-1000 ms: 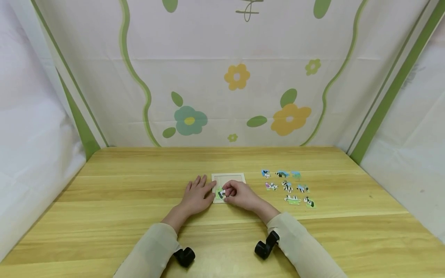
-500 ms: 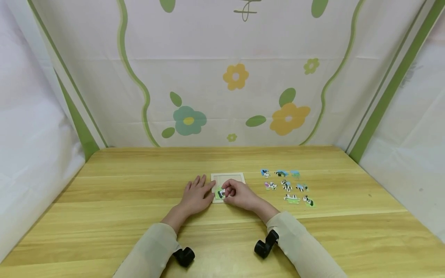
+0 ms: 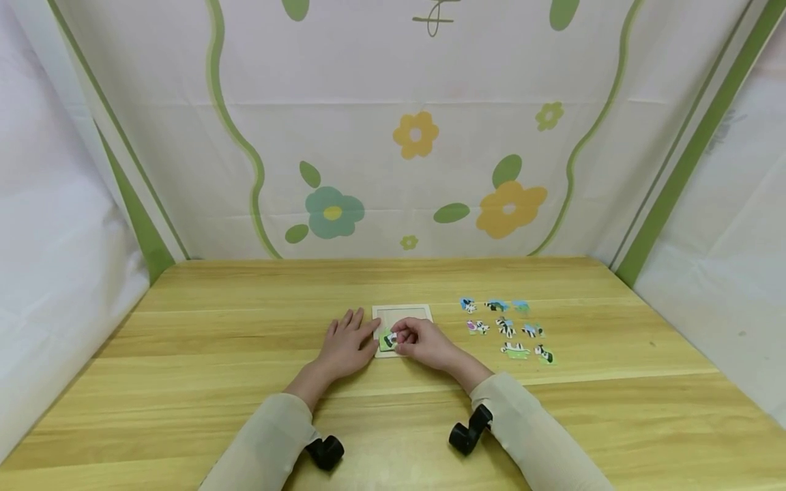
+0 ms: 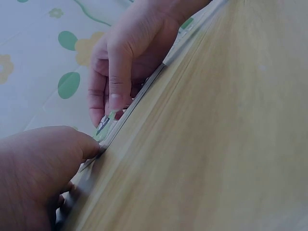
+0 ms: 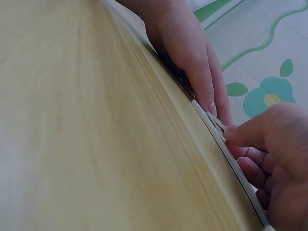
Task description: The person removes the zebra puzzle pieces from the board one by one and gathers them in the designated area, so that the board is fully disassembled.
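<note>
A pale square puzzle frame (image 3: pixel 402 308) lies flat on the wooden table. In its lower left corner sits a green jigsaw piece with a black-and-white figure (image 3: pixel 386 340). My right hand (image 3: pixel 426 344) pinches the right side of that piece between thumb and fingers; the right wrist view shows the piece (image 5: pixel 215 120) slightly tilted at the frame's edge. My left hand (image 3: pixel 346 346) rests with its fingers spread on the table and the frame's left rim. In the left wrist view, the left thumb (image 4: pixel 86 144) touches the frame's near corner.
Several loose jigsaw pieces (image 3: pixel 506 327) with zebra-like stripes lie in rows to the right of the frame. A flowered cloth (image 3: pixel 381 136) hangs behind the table's far edge. The wooden table (image 3: pixel 215 341) extends on both sides.
The green jigsaw piece has shifted slightly within the frame's lower left corner, with the right hand still pinching it. The left hand stays in place.
</note>
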Demonstrator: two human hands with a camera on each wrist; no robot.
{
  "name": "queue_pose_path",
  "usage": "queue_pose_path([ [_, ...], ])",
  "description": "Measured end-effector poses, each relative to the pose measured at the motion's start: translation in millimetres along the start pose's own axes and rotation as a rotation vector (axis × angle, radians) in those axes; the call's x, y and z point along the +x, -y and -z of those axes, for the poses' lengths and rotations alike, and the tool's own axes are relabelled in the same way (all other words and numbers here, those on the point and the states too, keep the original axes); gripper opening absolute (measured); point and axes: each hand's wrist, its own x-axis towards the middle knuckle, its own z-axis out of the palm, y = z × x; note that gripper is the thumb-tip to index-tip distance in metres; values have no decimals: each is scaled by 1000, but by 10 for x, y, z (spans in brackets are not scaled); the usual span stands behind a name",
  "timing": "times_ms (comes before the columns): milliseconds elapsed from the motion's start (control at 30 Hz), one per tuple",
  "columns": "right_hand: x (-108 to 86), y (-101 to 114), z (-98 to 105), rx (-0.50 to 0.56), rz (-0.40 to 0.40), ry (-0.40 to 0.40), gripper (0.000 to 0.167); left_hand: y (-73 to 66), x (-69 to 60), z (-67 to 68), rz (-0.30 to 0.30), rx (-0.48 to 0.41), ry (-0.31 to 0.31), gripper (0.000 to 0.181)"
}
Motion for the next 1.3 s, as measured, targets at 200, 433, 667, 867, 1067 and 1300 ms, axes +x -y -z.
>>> queue_pose_path([
  [200,21,-2,67,72,-2,9,21,8,-3,8,-6,10,-4,44],
  [433,-53,57,286,175,-27,30,21,4,29,-35,-20,-4,-25,44],
  [667,-258,166,599,149,-5,36,25,-5,55,-48,-23,1,-16,44],
  [867,-476,69,860,158,-6,4,31,-6,60,-49,-30,0,-19,43],
  [1067,-735,-49,1104,152,-29,-63,35,-3,58,-41,-35,-4,-24,43],
  [1300,-929,-247,1252,139,-63,-113,35,5,42,-16,-36,3,-24,44],
])
